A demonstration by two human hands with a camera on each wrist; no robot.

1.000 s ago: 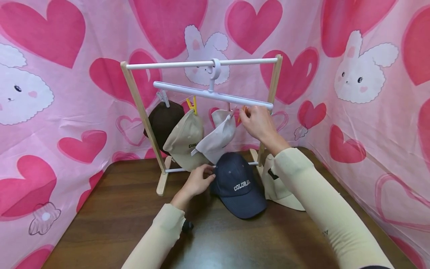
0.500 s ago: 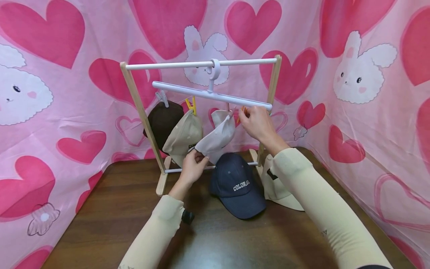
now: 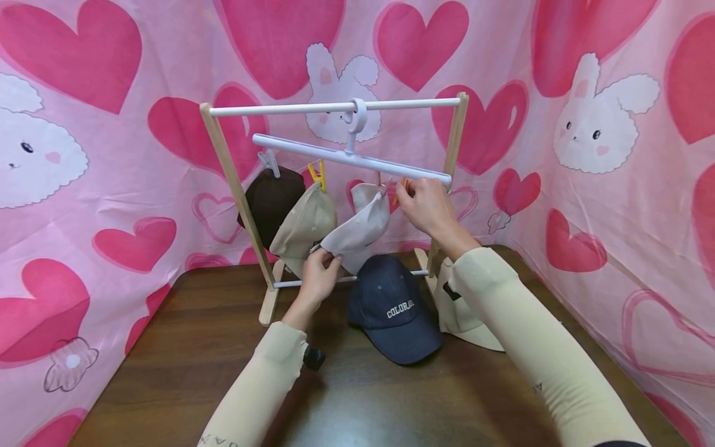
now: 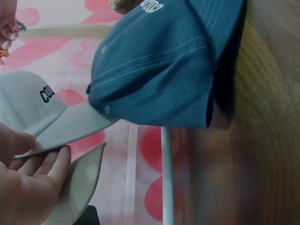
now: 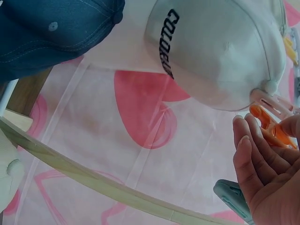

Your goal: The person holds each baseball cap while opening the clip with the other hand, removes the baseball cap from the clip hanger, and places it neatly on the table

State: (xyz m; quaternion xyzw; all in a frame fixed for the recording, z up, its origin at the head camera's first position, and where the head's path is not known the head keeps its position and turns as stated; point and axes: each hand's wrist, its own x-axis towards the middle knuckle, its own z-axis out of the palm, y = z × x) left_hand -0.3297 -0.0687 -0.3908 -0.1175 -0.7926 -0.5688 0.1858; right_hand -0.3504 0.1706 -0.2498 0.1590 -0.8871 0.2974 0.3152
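A white cap (image 3: pixel 360 230) hangs by a pink clip (image 5: pixel 273 104) below the tilted white hanger bar (image 3: pixel 402 167). My left hand (image 3: pixel 319 276) holds the edge of its brim, thumb on one face and fingers on the other in the left wrist view. Between thumb and fingers my right hand (image 3: pixel 427 202) pinches an orange clothespin (image 5: pixel 271 127), close beside the pink clip. A navy cap (image 3: pixel 391 298) lettered in white sits on the table below. Further left hang a beige cap (image 3: pixel 306 223) from a yellow clip (image 3: pixel 317 176) and a dark brown cap (image 3: pixel 272 202) from a grey clip (image 3: pixel 270 163).
The hanger hooks over the white top rod (image 3: pixel 279 108) of a wooden-legged rack (image 3: pixel 234 186). Another beige cap (image 3: pixel 466 316) lies at the right, partly behind the right sleeve. A green clip (image 5: pixel 233 199) is near the right hand. Pink heart cloth surrounds the wooden table (image 3: pixel 184 360).
My left hand has left the navy cap's side, moved up and left, and taken hold of the white cap's brim. My right hand stays at the orange clothespin.
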